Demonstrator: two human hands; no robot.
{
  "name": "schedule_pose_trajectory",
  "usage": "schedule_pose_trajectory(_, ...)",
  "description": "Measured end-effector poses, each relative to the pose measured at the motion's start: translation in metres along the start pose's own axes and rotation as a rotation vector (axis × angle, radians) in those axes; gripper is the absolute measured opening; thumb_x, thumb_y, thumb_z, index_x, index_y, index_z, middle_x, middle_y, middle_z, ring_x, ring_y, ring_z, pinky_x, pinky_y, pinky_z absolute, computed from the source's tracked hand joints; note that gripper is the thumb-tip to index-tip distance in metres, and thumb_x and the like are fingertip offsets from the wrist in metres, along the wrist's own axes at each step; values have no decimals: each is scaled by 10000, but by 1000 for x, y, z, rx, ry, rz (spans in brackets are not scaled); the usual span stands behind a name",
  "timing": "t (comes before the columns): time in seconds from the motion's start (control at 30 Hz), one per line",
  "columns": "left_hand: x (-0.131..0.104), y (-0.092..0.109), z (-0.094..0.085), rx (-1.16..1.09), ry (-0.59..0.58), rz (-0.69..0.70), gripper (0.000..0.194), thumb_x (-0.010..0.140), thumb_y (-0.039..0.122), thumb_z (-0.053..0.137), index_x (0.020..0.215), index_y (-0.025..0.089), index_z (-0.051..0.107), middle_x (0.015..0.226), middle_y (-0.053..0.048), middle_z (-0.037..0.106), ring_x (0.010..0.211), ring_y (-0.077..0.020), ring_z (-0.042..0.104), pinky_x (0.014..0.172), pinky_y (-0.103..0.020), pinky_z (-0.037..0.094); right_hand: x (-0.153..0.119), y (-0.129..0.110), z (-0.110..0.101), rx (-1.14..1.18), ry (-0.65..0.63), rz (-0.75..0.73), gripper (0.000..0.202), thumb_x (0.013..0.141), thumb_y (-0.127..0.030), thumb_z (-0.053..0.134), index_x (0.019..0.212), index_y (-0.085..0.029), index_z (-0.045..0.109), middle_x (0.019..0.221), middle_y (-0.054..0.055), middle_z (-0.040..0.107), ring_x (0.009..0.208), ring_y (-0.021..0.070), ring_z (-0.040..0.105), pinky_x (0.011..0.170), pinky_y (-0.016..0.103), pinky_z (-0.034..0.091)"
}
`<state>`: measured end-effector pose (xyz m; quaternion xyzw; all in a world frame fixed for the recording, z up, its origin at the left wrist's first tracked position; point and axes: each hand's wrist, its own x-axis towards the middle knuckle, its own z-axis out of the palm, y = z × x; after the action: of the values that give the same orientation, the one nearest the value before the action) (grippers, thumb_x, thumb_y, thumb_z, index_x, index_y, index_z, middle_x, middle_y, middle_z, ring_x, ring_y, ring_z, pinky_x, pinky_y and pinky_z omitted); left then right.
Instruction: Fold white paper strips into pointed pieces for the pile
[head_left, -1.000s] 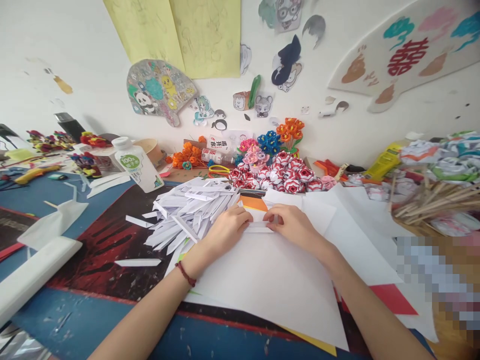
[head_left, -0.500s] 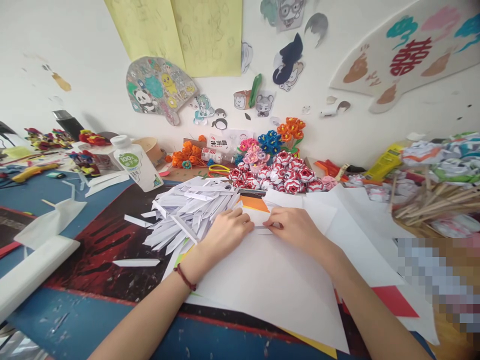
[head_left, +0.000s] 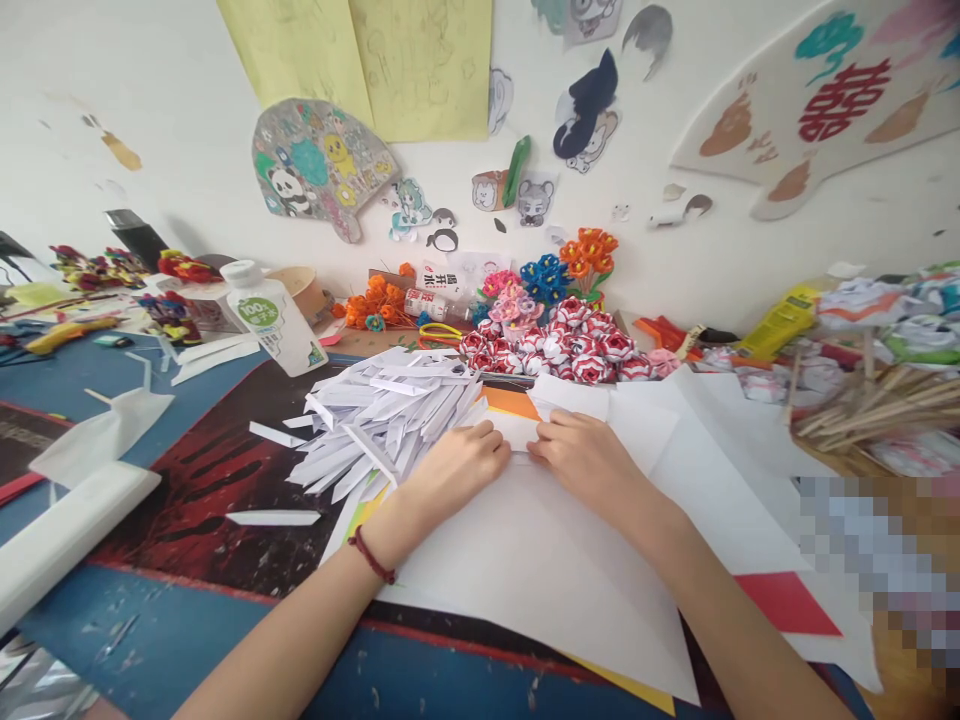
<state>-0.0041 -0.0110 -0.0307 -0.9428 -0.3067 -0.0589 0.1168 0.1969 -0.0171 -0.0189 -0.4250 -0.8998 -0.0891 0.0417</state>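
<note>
Hands, left (head_left: 471, 462) and right (head_left: 571, 450), work close together at a white paper piece (head_left: 519, 433). It sits at the far edge of the large white sheet (head_left: 555, 580), just right of the heap of folded strips (head_left: 382, 420).

Risk, judged: uneven pull from the two sides could skew the piece or set a crooked crease. Cause would be white paper on white sheet, its edges hard to tell apart. The sheet looks loose, so wrist pressure could drag it; a leftward slip of the left hand could scatter the heap.

Left: fingers curled nearly closed, gripping the left end of the piece. Right: likewise curled in, gripping the right end; a narrow gap between the hands. Thumbs largely hidden, so pinch depth cannot be told.

Outward: orange paper (head_left: 511, 401) just beyond the piece; one strip (head_left: 274, 518) apart on the dark mat (head_left: 202, 480), left; desk (head_left: 187, 630) beneath; red-and-white flowers (head_left: 577, 345) farther off.
</note>
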Motion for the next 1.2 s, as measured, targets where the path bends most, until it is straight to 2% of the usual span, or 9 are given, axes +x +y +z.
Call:
schedule_pose_trajectory(0.13, -1, 1, -5, -34, -38, -1, 167, 936, 186, 454, 818, 140, 563, 776, -59, 573, 761, -187, 519, 588, -313, 402, -2, -2, -3, -5, -20, 32, 218, 888, -148, 531, 775, -225, 701, 728, 35, 653, 778, 200, 527, 630, 333, 283)
schedule_pose_trajectory(0.27, -2, 3, -10, -20, -49, -15, 126, 941, 182, 441, 938, 148, 563, 794, -53, 578, 762, -184, 527, 580, -308, 391, -3, -6, -5, -36, -35, 46, 230, 894, -135, 505, 801, -209, 702, 805, 59, 672, 815, 211, 539, 627, 339, 281)
schedule_pose_trajectory(0.37, -2, 5, -11, 8, -54, -16, 138, 946, 194, 431, 939, 157, 564, 815, -53, 581, 770, -190, 526, 577, -312, 374, -4, -12, -6, -65, -53, 63, 241, 903, -139, 485, 802, -186, 699, 834, 82, 671, 833, 224, 547, 624, 346, 284)
schedule_pose_trajectory(0.57, -1, 1, -9, 14, -21, -45, 161, 941, 214, 449, 951, 184, 607, 832, -55, 577, 820, -207, 508, 602, -324, 329, -9, -23, -4, -77, -77, 138, 290, 913, -123, 437, 802, -181, 698, 846, 88, 663, 807, 226, 553, 614, 355, 295)
schedule_pose_trajectory(0.8, -2, -8, -7, -53, 42, -101, 233, 937, 249, 473, 1058, 318, 660, 966, -51, 561, 960, -210, 497, 714, -330, 312, -9, -17, -10, 48, -99, 261, 273, 930, -267, 474, 811, -218, 715, 915, 64, 658, 869, 217, 566, 660, 334, 329)
schedule_pose_trajectory(0.93, -4, -10, -10, -37, 53, -127, 224, 930, 283, 484, 978, 289, 703, 941, -61, 567, 962, -229, 491, 721, -338, 295, -9, -13, -16, 123, -134, 297, 228, 906, -317, 525, 828, -245, 727, 923, 51, 650, 887, 218, 565, 678, 328, 332)
schedule_pose_trajectory(1.2, -6, -9, -17, -8, 50, -156, 228, 893, 188, 504, 903, 251, 723, 998, -82, 590, 918, -230, 488, 693, -349, 280, -10, -15, -23, 155, -155, 312, 276, 934, -291, 472, 853, -243, 732, 924, 53, 642, 904, 217, 563, 702, 327, 340)
